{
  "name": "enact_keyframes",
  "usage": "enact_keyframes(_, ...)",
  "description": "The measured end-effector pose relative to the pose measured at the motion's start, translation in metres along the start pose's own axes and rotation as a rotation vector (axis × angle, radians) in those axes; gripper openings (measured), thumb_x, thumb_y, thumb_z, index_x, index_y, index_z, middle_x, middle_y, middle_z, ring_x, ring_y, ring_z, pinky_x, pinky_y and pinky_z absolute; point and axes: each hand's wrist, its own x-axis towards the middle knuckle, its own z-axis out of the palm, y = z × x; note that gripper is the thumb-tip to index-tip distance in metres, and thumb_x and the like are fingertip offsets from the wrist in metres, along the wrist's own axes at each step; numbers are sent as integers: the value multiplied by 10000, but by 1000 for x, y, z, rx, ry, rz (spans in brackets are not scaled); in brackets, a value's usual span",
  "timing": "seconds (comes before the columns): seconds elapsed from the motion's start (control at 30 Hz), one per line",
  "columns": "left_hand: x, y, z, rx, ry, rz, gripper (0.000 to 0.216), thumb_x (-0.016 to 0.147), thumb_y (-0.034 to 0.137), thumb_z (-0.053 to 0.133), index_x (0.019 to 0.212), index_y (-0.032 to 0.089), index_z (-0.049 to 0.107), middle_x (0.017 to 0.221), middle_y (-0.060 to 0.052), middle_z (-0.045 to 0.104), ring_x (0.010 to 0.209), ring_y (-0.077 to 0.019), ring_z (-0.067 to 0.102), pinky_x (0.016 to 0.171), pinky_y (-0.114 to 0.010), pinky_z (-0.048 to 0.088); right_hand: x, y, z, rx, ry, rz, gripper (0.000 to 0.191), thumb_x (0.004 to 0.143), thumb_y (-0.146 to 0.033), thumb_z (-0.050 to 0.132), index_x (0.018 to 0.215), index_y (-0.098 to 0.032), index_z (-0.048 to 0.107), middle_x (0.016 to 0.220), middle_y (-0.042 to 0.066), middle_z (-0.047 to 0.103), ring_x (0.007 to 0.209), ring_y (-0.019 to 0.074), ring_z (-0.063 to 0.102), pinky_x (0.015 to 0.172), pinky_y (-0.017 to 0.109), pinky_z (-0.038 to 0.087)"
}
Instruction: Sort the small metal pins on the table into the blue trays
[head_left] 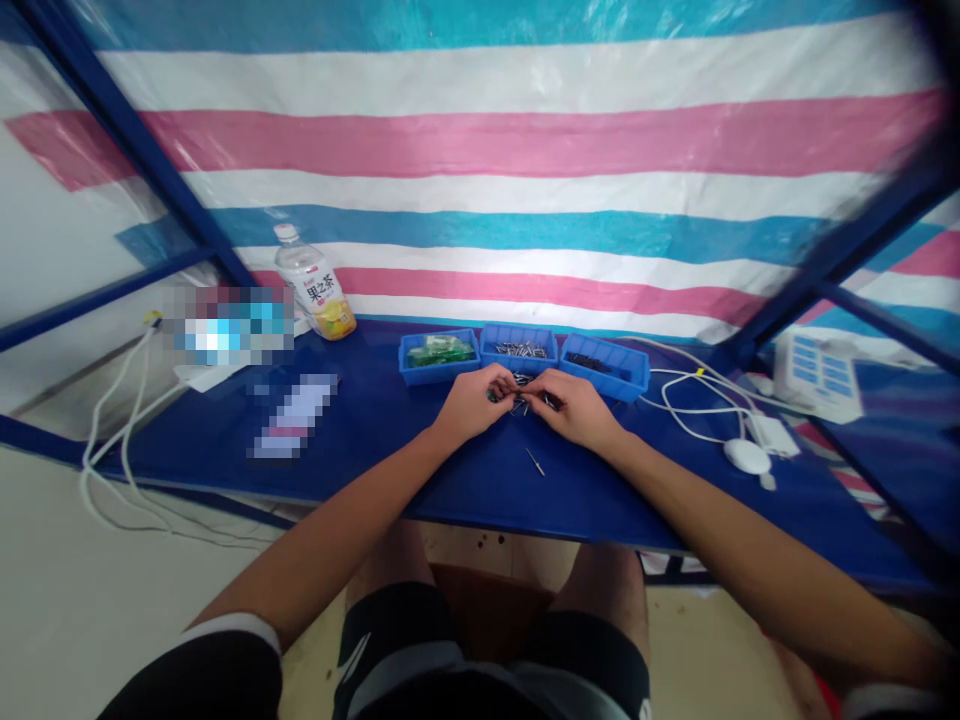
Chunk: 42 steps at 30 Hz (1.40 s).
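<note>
My left hand [472, 400] and my right hand [574, 408] meet over the blue table [420, 470], fingers curled and pinched around small metal pins [519, 402] lying between them. One loose pin [534, 461] lies on the table just in front of my hands. Behind them stand three small blue trays: the left tray [438, 357] holds green pieces, the middle tray [519, 349] holds metal pins, the right tray [604, 366] holds dark parts. What exactly each hand grips is too small to name.
A drink bottle [315, 284] stands at the back left. White cables [120, 440] hang off the left edge. A white mouse [747, 456], cables and a power strip [816, 374] lie at the right. Blue frame bars rise on both sides before a striped tarp.
</note>
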Motion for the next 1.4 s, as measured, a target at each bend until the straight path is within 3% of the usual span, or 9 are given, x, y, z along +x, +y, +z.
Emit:
enact_keyframes(0.17, 4, 1, 1, -34, 58, 25, 267, 877, 132, 730, 1140, 172, 708, 1088, -70, 786, 936, -165, 760, 852, -292, 632, 0, 12, -12, -158, 111, -15, 153, 1042, -280, 594, 1087, -240, 735, 948, 77, 736, 895, 248, 681, 821, 407, 566)
enact_keyframes(0.33, 4, 5, -1, 16, 89, 18, 174, 953, 198, 685, 1123, 177, 714, 1040, -75, 792, 916, -185, 757, 818, -313, 629, -2, 32, -37, -450, 301, 107, 165, 1028, -287, 598, 1072, -245, 752, 947, 91, 732, 945, 295, 660, 817, 438, 542)
enact_keyframes(0.47, 4, 8, -2, 47, 85, 0, 169, 969, 201, 665, 1126, 185, 723, 1046, -77, 798, 899, -187, 749, 805, -313, 625, -5, 45, -51, -639, 349, 168, 222, 1013, -277, 595, 1145, -204, 756, 971, 136, 726, 1004, 352, 620, 821, 496, 545)
enact_keyframes(0.67, 4, 7, 0, 67, 91, 1, 161, 980, 215, 651, 1117, 186, 730, 1044, -82, 798, 901, -192, 744, 816, -322, 623, -9, 36, -48, -500, 225, 104, 287, 1027, -289, 582, 1257, -219, 740, 1002, 128, 731, 1005, 340, 635, 876, 525, 566)
enact_keyframes(0.9, 4, 5, 1, 80, 106, 4, 156, 974, 194, 651, 1110, 190, 727, 1051, -68, 796, 934, -194, 745, 863, -337, 618, -5, 21, -28, -234, -139, -102, 354, 1016, -357, 660, 1353, -269, 724, 1243, 117, 750, 1131, 324, 665, 1018, 561, 570)
enact_keyframes(1.03, 4, 4, 2, 86, 104, 11, 155, 984, 207, 643, 1116, 194, 724, 1067, -67, 795, 938, -198, 748, 893, -349, 616, -1, 18, -18, -185, -193, -123, 391, 999, -349, 681, 1384, -289, 719, 1282, 121, 745, 1185, 332, 670, 1048, 582, 572)
enact_keyframes(1.4, 4, 5, 1, 99, 89, 16, 140, 982, 199, 645, 1099, 196, 722, 1045, -62, 797, 943, -204, 751, 881, -343, 609, 2, 24, -7, -241, -189, -148, 324, 1008, -157, 580, 1244, -276, 767, 1151, 96, 781, 1063, 297, 683, 916, 499, 602)
